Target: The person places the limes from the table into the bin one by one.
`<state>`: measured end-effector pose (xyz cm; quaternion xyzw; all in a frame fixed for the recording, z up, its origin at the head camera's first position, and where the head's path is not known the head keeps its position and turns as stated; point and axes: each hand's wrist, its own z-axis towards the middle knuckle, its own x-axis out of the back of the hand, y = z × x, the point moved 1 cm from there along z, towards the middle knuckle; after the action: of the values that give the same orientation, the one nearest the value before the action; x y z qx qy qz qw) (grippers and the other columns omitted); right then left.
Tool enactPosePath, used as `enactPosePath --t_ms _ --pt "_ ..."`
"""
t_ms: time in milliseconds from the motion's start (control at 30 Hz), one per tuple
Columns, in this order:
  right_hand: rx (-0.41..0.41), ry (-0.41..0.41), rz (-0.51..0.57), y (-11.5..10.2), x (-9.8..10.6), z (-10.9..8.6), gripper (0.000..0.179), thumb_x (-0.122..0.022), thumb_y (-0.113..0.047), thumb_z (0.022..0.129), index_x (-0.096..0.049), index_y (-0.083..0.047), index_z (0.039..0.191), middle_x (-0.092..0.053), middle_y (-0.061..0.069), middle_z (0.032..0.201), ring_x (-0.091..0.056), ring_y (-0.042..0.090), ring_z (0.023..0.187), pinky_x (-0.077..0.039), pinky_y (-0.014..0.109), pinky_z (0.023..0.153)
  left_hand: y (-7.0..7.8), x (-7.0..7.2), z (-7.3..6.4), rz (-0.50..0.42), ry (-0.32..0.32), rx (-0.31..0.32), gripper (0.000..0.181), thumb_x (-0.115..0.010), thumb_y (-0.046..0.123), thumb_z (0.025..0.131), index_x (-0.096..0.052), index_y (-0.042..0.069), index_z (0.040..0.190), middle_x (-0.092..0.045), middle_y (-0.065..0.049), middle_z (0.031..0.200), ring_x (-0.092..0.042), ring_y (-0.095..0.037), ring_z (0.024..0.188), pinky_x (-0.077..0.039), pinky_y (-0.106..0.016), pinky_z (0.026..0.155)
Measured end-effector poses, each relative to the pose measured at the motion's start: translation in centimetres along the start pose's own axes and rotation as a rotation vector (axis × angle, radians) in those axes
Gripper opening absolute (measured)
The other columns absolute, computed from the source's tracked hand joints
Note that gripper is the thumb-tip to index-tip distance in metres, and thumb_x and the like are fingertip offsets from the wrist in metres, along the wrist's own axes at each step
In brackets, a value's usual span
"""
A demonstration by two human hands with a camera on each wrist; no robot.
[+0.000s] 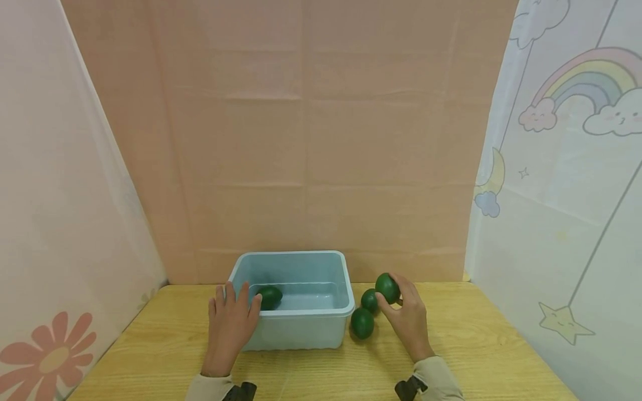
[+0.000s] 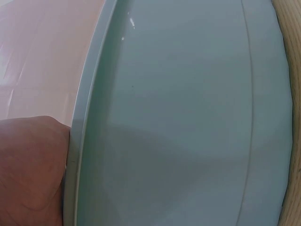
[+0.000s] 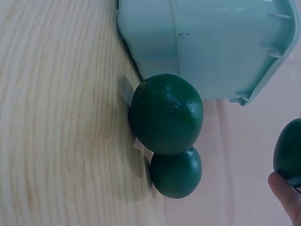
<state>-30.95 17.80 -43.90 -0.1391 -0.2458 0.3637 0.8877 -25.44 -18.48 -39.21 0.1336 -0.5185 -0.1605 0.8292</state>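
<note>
Wooden table (image 1: 491, 345), green fruit (image 1: 387, 288) pinched in right hand (image 1: 409, 318)

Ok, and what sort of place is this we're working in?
Probably a makeshift tabletop booth, screened off on three sides: a wood-grain table, a creased brown backdrop behind it, and pale side sheets printed with a rainbow and a flower.

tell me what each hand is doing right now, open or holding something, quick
Left hand: open, at the bin, holding nothing.
Right hand: closed on a green fruit, holding it off the table.
</note>
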Motion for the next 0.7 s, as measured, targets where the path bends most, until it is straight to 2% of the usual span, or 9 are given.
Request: enactPosePath --t_ms 700 --pt "0.044 0.016 0.01 -0.1 -0.1 0.08 0.059 -0.087 -0.007 0.075 -0.063 -0.002 0.128 -0.064 0.017 0.121 -0.067 0.028 0.095 -0.06 0.037 0.062 -0.18 -0.16 0.19 -0.009 -0.029 0.008 0.054 -0.043 0.034 0.107 -0.047 -0.004 0.144 -0.029 -0.043 0.148 -0.016 -0.061 0.14 -0.013 -0.074 0.109"
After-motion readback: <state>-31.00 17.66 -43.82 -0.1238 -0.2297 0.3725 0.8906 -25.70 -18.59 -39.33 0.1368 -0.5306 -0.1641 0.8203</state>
